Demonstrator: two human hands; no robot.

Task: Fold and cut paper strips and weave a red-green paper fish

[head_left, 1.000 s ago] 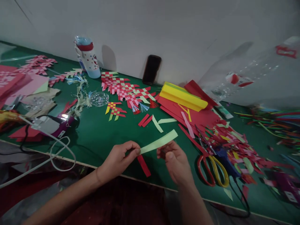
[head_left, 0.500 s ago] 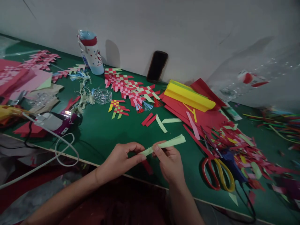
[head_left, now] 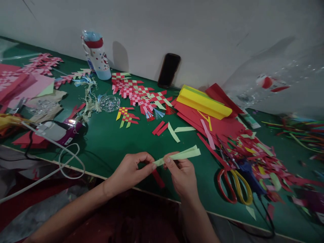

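Thumb and forefinger of the left hand (head_left: 131, 170) close tightly on the near end of a pale green paper strip (head_left: 181, 155), held just above the near edge of the green table (head_left: 106, 145). The right hand (head_left: 183, 177), at 3 o'clock of the left, nips the same paper strip a little further along between thumb and fingertips. The strip is folded double, and its two free ends point toward 2 o'clock, slightly parted. A red strip (head_left: 159, 179) lies flat on the table beneath the hands. Scissors (head_left: 235, 190) with red and yellow handles rest at 3 o'clock of the right hand, beside a heap of scraps (head_left: 255, 155). Woven paper pieces (head_left: 141, 94) lie at 12 o'clock, well apart. A bottle (head_left: 97, 57) stands at 11 o'clock, and a phone (head_left: 168, 70) leans on the wall.
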